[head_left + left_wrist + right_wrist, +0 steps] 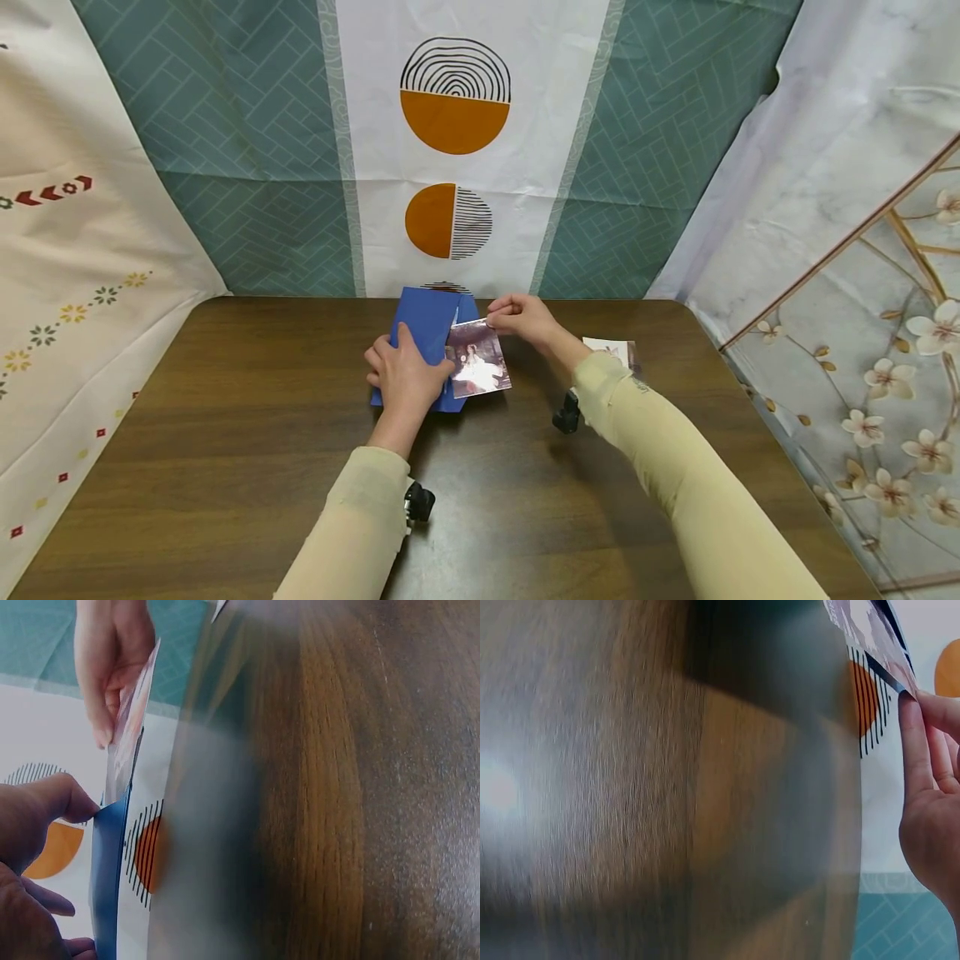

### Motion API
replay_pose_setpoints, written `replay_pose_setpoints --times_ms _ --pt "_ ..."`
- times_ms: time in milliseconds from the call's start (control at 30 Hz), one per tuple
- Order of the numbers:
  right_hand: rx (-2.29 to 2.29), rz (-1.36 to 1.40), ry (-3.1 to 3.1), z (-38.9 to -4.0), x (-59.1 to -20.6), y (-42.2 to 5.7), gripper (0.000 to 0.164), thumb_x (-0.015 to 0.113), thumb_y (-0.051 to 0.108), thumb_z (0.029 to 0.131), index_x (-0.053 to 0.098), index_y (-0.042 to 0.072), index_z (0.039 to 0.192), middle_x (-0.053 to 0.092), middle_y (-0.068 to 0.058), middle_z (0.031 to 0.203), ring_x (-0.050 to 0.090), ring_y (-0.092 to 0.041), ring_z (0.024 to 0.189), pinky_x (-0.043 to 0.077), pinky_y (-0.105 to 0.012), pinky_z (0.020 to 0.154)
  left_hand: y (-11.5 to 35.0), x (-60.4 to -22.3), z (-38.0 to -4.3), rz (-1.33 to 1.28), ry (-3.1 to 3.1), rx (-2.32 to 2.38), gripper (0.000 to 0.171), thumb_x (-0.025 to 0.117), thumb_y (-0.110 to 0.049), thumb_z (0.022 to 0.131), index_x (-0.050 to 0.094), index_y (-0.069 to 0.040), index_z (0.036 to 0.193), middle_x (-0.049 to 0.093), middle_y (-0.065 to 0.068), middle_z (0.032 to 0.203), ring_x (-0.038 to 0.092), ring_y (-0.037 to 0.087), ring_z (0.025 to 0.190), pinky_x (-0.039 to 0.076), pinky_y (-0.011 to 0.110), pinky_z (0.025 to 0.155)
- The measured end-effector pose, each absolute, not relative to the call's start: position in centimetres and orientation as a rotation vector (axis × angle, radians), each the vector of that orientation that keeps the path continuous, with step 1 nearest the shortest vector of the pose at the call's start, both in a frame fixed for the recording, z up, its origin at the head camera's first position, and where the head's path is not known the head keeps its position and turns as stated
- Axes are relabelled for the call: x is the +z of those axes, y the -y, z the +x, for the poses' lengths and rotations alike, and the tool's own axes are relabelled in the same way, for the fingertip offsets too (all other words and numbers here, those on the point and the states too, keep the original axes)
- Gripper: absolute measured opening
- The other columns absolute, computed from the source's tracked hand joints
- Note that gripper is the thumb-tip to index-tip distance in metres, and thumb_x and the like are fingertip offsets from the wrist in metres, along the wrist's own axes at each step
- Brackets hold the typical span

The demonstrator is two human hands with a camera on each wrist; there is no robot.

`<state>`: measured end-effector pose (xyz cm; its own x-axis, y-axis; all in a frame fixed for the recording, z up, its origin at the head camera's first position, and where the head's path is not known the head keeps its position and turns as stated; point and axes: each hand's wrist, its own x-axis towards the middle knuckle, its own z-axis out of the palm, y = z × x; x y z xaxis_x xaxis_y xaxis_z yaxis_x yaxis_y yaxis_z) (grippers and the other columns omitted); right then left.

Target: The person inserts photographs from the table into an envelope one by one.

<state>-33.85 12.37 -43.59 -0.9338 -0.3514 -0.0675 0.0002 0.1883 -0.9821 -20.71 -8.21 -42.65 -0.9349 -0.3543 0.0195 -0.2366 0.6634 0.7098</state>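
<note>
A blue envelope (429, 321) stands out near the table's far edge, its flap side facing right. My left hand (407, 367) grips it, with the thumb at the envelope's opening; in the left wrist view the same hand (34, 855) holds the envelope (109, 855), seen nearly edge-on. A glossy photo (477, 360) with a pale figure on a dark ground has its left edge at that opening; how far inside it reaches is hidden. My right hand (527, 321) pinches the photo's upper right corner. The right wrist view shows thumb and fingers at the photo's (866, 626) edge.
Another photo or print (611, 348) lies on the brown wooden table (262, 433) to the right, partly behind my right forearm. A patterned cloth (457, 217) hangs along the table's far edge, with more cloths at both sides.
</note>
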Motion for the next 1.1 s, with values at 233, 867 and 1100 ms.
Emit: replay_pose_setpoints --times_ms 233,867,1100 --pt "-1.907 -0.293 -2.199 -33.5 -44.1 -10.6 0.022 0.073 -0.005 0.097 0.067 -0.012 0.118 0.072 0.0 0.088 0.072 -0.009 0.083 0.06 -0.049 0.096 8.0 -42.6 -20.7 0.485 2.724 -1.123 0.104 0.086 -0.04 0.086 0.032 0.001 0.165 0.032 0.036 0.155 0.023 0.051 0.145 0.031 0.072 0.106" --pt "-1.957 -0.349 -2.349 -32.3 -44.7 -8.0 0.027 0.076 -0.002 0.097 0.068 -0.01 0.121 0.077 -0.02 0.103 0.073 -0.009 0.082 0.063 -0.032 0.081 7.9 -42.7 -20.9 0.491 2.694 -1.167 0.101 0.086 -0.034 0.086 0.034 0.0 0.165 0.032 0.035 0.156 0.022 0.051 0.145 0.031 0.071 0.106" --pt "-1.784 -0.414 -2.409 -32.3 -43.4 -9.1 0.029 0.073 0.006 0.102 0.069 -0.006 0.128 0.076 -0.023 0.117 0.079 -0.029 0.094 0.063 -0.036 0.086 8.0 -42.6 -21.1 0.489 2.703 -1.167 0.102 0.086 -0.036 0.086 0.034 0.001 0.165 0.032 0.036 0.154 0.023 0.051 0.144 0.031 0.072 0.105"
